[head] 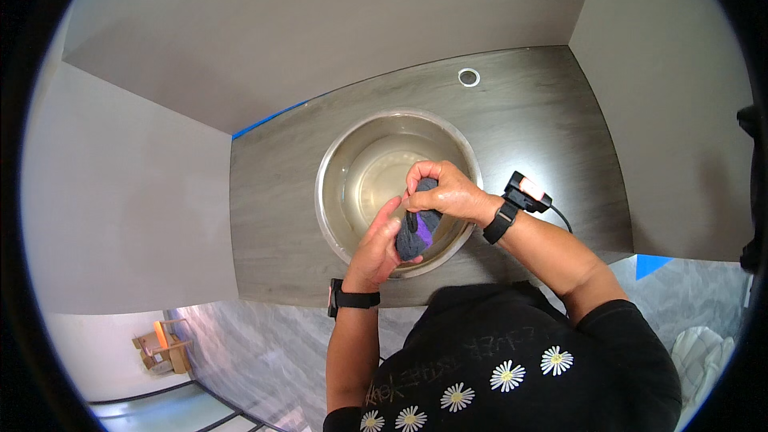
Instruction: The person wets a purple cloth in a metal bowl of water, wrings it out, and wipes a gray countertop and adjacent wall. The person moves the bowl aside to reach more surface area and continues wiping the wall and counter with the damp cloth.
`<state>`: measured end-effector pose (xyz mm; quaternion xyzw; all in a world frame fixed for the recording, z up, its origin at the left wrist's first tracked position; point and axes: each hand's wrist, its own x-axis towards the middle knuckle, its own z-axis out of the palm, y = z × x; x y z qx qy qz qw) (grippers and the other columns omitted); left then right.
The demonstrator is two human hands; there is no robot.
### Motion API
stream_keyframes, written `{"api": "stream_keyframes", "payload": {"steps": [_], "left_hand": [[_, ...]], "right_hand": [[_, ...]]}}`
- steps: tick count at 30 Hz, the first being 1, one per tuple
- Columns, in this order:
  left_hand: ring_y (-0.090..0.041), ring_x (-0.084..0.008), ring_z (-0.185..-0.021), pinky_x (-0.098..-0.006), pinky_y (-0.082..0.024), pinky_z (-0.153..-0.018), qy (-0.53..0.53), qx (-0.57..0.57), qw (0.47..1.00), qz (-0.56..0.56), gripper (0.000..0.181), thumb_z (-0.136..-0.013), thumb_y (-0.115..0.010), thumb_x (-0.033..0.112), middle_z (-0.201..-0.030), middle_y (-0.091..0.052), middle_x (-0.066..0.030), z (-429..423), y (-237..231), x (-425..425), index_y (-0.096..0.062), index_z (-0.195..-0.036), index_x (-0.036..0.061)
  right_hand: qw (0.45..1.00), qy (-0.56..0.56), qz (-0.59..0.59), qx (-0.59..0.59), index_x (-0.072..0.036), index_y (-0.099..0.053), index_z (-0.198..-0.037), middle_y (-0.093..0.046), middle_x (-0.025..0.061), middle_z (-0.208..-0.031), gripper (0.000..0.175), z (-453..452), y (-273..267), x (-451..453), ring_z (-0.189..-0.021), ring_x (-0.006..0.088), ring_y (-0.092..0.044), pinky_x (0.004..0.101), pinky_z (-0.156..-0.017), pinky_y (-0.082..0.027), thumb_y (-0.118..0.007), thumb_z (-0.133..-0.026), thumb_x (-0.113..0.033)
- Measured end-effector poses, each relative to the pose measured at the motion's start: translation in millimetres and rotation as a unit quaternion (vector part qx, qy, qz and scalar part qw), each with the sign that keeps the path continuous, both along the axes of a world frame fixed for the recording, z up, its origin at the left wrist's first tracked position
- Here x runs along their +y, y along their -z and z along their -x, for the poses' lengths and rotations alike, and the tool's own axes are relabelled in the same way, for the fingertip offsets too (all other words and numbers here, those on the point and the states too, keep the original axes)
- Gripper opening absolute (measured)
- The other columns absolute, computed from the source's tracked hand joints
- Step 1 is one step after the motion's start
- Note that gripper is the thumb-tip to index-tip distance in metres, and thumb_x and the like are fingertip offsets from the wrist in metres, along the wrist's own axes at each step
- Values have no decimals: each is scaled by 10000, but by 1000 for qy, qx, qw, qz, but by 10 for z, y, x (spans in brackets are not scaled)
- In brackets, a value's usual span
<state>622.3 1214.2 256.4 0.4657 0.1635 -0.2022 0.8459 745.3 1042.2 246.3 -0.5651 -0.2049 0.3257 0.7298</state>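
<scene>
Both hands hold a dark grey cloth item with a purple patch (411,246), possibly a sock, over the near right part of a round metal basin (327,192). My left hand (377,252) supports it from the left and below, fingers partly behind it. My right hand (447,192) pinches its upper end between thumb and fingers; the skin looks wet. Clear water (381,174) stands in the basin below. Each wrist wears a black strap with a small device, and a cable runs from the right one.
The basin stands on a grey wood-look tabletop (540,126) with a round white-rimmed hole (468,77) near the back. Grey panels (360,18) enclose the back and both sides. Blue tape (270,118) runs along the back left edge. A cardboard box (174,357) lies beyond at lower left.
</scene>
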Motion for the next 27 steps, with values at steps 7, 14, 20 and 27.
{"api": "stream_keyframes", "payload": {"steps": [7,14,20,27], "left_hand": [[-671,-253,-948,-318,-580,-614,79,-92,976,180,667,-951,-638,301,-1292,-564,-223,94,22,-222,-327,-1471,20],[-439,-62,-533,-228,-300,-398,29,44,999,1,157,-936,-625,145,-782,-529,-24,-25,-181,-456,-511,-990,51],[-573,-157,-645,-305,-457,-531,8,-13,958,-287,307,-851,-685,129,-826,-587,-37,-192,84,-649,-553,-1111,34],[-665,-388,-1027,-453,-511,-839,9,-165,834,-527,414,-847,-686,211,-1053,-701,-198,-283,606,-567,-583,-1208,34]], "right_hand": [[990,-93,-92,-45,-54,-620,-850,-668,13,-862,134,0,-333,-32,-818,107,-628,289,-762,-521,-737,-792,-86],[984,18,22,-173,-73,-593,-957,-597,37,-762,271,-21,-158,74,-700,142,-556,320,-647,-461,-735,-732,-122],[967,91,114,-208,-55,-550,-988,-603,158,-708,281,47,43,59,-670,319,-598,426,-643,-475,-674,-737,-78],[923,129,239,-271,-28,-558,-1026,-661,231,-785,299,99,261,310,-767,441,-646,525,-708,-496,-653,-744,-62]]}}
